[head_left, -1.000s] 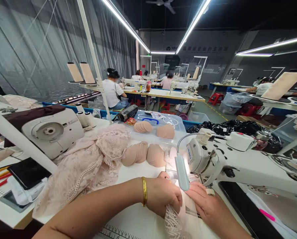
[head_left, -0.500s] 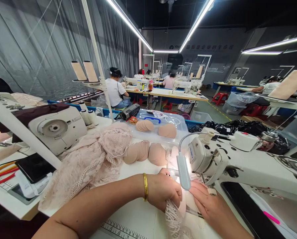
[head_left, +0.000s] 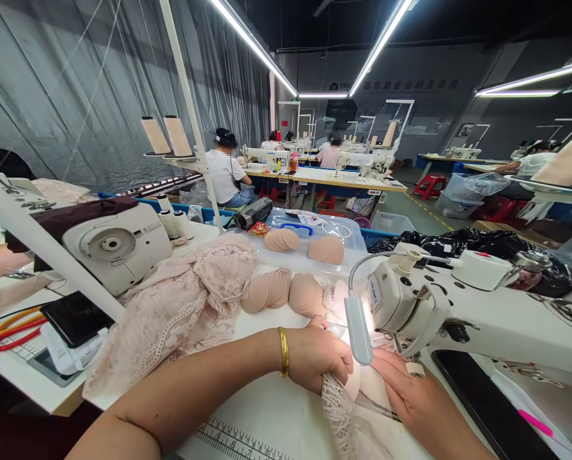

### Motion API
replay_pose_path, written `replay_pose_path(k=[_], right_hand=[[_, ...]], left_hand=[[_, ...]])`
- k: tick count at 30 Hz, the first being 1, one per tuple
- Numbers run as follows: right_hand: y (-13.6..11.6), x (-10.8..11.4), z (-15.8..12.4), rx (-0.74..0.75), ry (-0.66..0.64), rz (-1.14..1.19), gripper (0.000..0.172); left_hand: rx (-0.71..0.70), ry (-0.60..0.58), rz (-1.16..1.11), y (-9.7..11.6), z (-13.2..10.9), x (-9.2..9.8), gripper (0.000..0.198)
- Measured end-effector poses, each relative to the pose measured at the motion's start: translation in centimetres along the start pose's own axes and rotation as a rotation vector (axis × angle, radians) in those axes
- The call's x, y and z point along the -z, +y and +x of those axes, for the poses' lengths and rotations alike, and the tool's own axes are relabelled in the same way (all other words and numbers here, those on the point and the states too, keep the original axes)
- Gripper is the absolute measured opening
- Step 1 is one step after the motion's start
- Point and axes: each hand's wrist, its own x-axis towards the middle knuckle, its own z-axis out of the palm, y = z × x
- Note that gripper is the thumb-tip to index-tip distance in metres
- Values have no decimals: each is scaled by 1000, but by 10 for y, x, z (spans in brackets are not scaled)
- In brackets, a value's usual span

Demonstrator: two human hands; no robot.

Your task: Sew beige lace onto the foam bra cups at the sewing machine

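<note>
My left hand [head_left: 317,361], with a gold bangle on the wrist, is curled shut on a strip of white lace [head_left: 340,421] in front of the white sewing machine [head_left: 458,306]. My right hand [head_left: 403,393] lies flat with fingers stretched out, pressing pale fabric [head_left: 369,386] on the machine bed just below the needle area. A small lamp [head_left: 358,329] on a flexible neck lights the spot between my hands. The needle itself is hidden behind the lamp.
A heap of pink lace [head_left: 180,306] and several beige foam cups [head_left: 286,291] lie behind my hands. A clear plastic bin [head_left: 314,239] holds more cups. Another machine [head_left: 115,246], a black phone [head_left: 77,317] and thread cones [head_left: 165,135] stand left. People sew at far tables.
The view has shifted slightly. My hands keep their hold; the lace strip has moved a little toward me under the left hand.
</note>
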Motion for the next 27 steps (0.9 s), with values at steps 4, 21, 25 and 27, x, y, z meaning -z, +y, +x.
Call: replay_pose_path(k=[4, 21, 25, 27], right_hand=[[-7, 7, 2, 50, 63, 41, 43], [-51, 52, 26, 323, 24, 225, 26], [-42, 39, 19, 275, 63, 230, 31], [-36, 31, 14, 260, 81, 233, 34]], left_hand=[[1, 4, 89, -3, 1, 2, 17], [-20, 64, 264, -9, 1, 3, 20], [-40, 127, 328, -14, 4, -1, 19], [-61, 157, 337, -16, 4, -4, 20]])
